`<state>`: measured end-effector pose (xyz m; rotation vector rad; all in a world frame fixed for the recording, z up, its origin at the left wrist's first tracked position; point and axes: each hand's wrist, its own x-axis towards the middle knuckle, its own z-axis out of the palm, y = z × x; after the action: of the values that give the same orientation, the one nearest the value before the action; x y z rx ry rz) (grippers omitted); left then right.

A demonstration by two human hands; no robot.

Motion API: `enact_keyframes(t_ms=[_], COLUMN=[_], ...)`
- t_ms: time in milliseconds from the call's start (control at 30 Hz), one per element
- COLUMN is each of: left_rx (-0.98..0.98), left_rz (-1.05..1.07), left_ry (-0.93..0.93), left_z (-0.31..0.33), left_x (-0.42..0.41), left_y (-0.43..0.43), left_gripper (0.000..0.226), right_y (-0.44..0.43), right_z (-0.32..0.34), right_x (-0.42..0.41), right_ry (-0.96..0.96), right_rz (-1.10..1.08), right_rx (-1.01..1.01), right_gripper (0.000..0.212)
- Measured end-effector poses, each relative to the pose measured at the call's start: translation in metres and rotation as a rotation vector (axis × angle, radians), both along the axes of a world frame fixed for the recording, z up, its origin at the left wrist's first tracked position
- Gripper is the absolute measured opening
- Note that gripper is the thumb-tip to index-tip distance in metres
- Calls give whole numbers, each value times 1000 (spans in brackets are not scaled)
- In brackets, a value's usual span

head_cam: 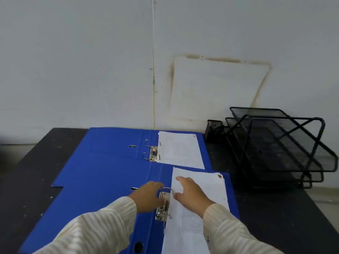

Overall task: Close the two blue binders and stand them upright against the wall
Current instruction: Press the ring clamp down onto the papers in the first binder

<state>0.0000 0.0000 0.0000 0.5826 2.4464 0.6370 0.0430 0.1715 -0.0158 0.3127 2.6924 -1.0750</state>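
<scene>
While both blue binders lie open and flat on the dark table (36, 180), we work at the near binder (102, 198), which fills the bottom centre of the view with its spine running toward us. Our left hand (148, 196) rests on the metal ring mechanism (163, 206) of that binder, fingers curled loosely over the clamp; we cannot tell whether they actually grip the lever or only touch it. Our right hand (190, 193) lies palm down on the near stack of paper (192, 226) just beside the rings, fingers spread wide and pressing flat, holding nothing. That stack sits a little askew on the right-hand cover, its upper right corner marked with a small reddish spot. Both our sleeves are cream with fine stripes.

Behind it lies the far binder (113, 143), also open, its back edge touching or nearly touching the pale wall (73, 61). Its ring mechanism (153, 153) stands open, the arches parted, and its far sheets (180, 150) lie on the right-hand cover, apart from the rings. The near binder's left cover overlaps the far binder's front edge.

To our right, a black mesh tray rack (284, 147) with stacked tiers stands on the table near the wall, and a small black mesh holder (214, 128) sits just beside it, close to the far binder's right corner. On the wall above them we see a brownish rectangular stain outline (220, 88).
</scene>
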Motion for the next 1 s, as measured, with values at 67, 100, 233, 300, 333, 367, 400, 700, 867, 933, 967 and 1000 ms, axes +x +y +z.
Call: enact_keyframes(t_ms=[67,100,233,300,333,367,400,700,867,933,967,1000], left_rx=[15,22,-27,-73,-92,-106,-113,76,64,6,-28,-56], left_rz=[-8,-19,-11,-33,-48,-59,-65,67,34,-11,-38,-57], left_ry=[-38,-51,-80,-76,-76,-75,-80,-147,-171,-158,-145,-133], left_z=[-5,-9,-19,-24,-27,-29,-30,-38,-36,-36,-35,-34], left_x=[4,7,13,13,13,14,14,5,-9,-13,-14,-15], left_y=[2,1,2,1,1,0,0,1,4,7,8,9], left_gripper=[46,40,29,27,27,28,29,79,106,108,106,104], right_y=[0,0,5,8,9,11,12,17,14,12,11,11], right_z=[-8,-14,-36,-42,-45,-47,-50,-55,-59,-63,-65,-67], right_x=[5,8,18,19,20,21,22,20,7,4,4,3], right_ry=[-65,-97,-195,-264,-309,-345,-371,-372,-289,-301,-311,-321], right_rz=[13,34,98,143,156,154,150,220,301,325,330,333], right_rx=[43,74,197,308,342,358,366,491,461,475,483,493], right_gripper=[65,67,82,93,98,101,104,108,110,112,114,115])
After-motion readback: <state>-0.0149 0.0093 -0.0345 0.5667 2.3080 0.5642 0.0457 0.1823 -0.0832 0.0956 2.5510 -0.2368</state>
